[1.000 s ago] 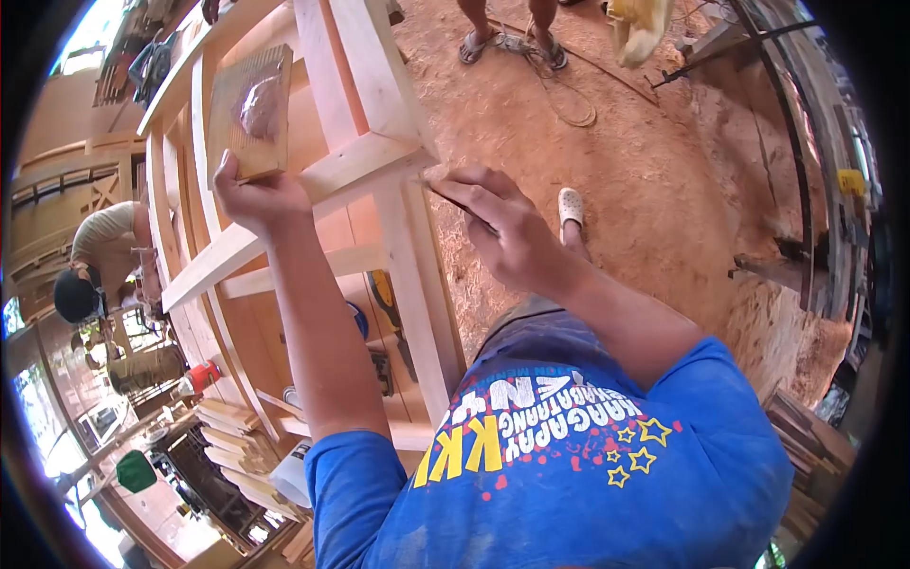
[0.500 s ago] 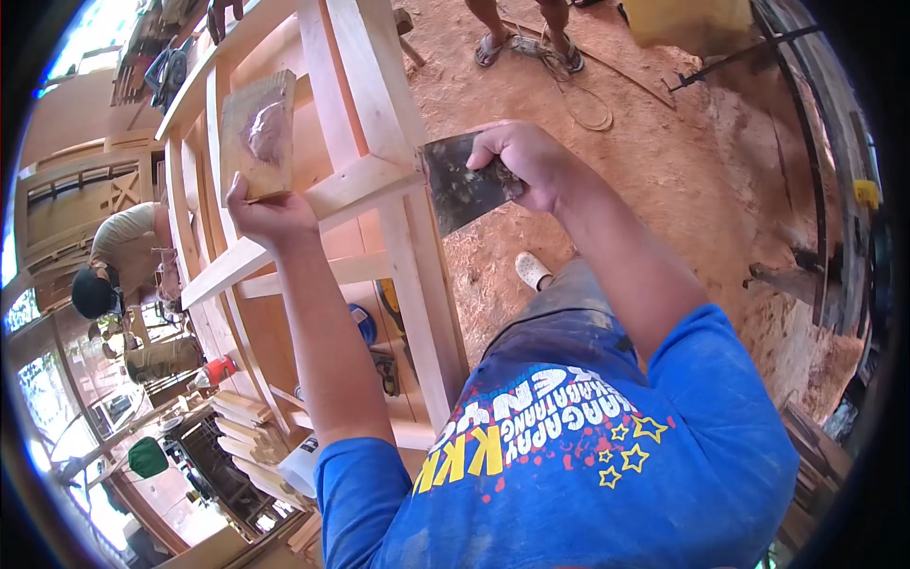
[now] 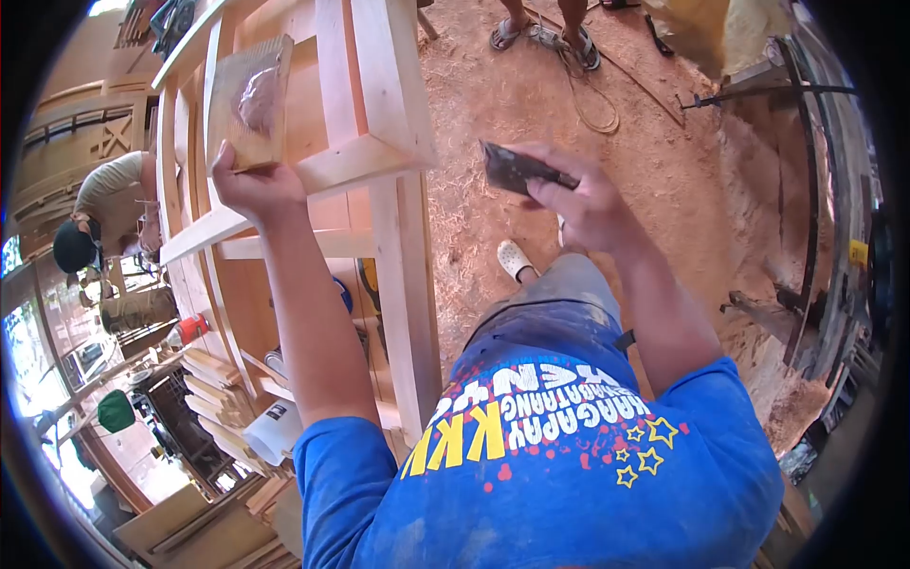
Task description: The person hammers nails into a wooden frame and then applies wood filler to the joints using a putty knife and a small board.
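My left hand (image 3: 263, 192) grips the lower end of a small wooden board (image 3: 230, 109). On the board's face sits a glossy brownish lump of putty-like paste (image 3: 258, 100). Held in my right hand (image 3: 590, 197) is a dark, flat scraper blade (image 3: 510, 171), tilted so that it shows narrow. That blade is apart from the board and from the pale wooden frame (image 3: 393, 85), which stands just below and beside my left hand. Thumb and fingers close on the blade's near end; some of them blur.
Another person (image 3: 114, 194) bends over at the far left. Someone's sandalled feet (image 3: 588, 52) are at the top, near a loop of cord (image 3: 599, 119). Stacked wood strips (image 3: 213, 389) and a white container (image 3: 275, 431) lie lower left. Sawdust covers the ground (image 3: 692, 209).
My right hand has moved away from the frame, to the right and slightly down, and turned the blade edge-on. The left hand with the board has shifted slightly up and left in view.
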`<state>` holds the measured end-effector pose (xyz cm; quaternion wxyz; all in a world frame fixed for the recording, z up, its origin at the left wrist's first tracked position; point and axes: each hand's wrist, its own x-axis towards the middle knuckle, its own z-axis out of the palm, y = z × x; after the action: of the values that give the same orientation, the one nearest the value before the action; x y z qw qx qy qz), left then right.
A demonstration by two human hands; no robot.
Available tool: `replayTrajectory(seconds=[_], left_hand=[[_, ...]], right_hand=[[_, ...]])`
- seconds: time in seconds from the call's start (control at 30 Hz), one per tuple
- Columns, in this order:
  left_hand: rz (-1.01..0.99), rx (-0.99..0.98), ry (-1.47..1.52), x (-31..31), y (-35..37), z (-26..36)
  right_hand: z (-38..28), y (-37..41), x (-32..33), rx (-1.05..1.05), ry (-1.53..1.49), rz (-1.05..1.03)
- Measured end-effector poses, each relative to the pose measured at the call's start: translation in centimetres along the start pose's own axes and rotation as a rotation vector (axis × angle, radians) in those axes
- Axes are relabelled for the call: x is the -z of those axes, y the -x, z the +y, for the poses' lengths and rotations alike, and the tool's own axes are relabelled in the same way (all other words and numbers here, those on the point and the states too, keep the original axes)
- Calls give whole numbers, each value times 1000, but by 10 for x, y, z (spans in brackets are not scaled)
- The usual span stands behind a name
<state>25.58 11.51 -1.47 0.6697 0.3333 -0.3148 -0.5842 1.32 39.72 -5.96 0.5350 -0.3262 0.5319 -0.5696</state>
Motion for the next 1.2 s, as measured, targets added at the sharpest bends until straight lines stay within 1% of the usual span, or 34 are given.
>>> replayTrajectory(seconds=[0.1,0.2,0.3,0.4,0.47,0.5,0.57,0.63,0.73,0.8,0.87,0.93,0.97,1.07,1.1,1.2], left_hand=[[9,5,35,3,-4,-2],[17,29,81,2,-4,0],[26,44,87,0,2,2],[-29,43,80,1,-3,-2],[-72,47,40,0,2,1],[-63,40,30,-2,2,2],[-36,27,-1,-4,3,0],[-54,27,-37,2,-3,-2],[-83,26,-74,2,-5,-4],[-110,23,-86,0,-6,-1],[-121,20,-83,2,-6,-1],[-93,7,-110,1,-5,0],[-84,-2,-122,1,-4,1],[-56,-13,-106,0,-6,-1],[-38,-16,-97,2,-6,0],[-18,-11,-114,6,-10,0]], right_hand=[[6,8,-19,-65,-165,38],[-5,11,-30,-169,-321,90],[-13,-5,-26,-216,-146,52],[-13,-49,-21,-72,-112,-52],[-13,-65,-31,-49,-30,-67],[-13,-69,-35,-43,4,-74],[-9,-58,-43,32,3,-97],[2,-51,-49,127,2,-87],[26,-52,-47,266,-23,-229],[38,-53,-54,322,-168,-223],[41,-55,-46,290,-177,-153],[25,-62,-27,172,-69,-21],[14,-62,-23,168,81,-7],[14,-73,-24,146,34,-187],[11,-69,-24,148,46,-216],[16,-46,-27,63,6,-467]])
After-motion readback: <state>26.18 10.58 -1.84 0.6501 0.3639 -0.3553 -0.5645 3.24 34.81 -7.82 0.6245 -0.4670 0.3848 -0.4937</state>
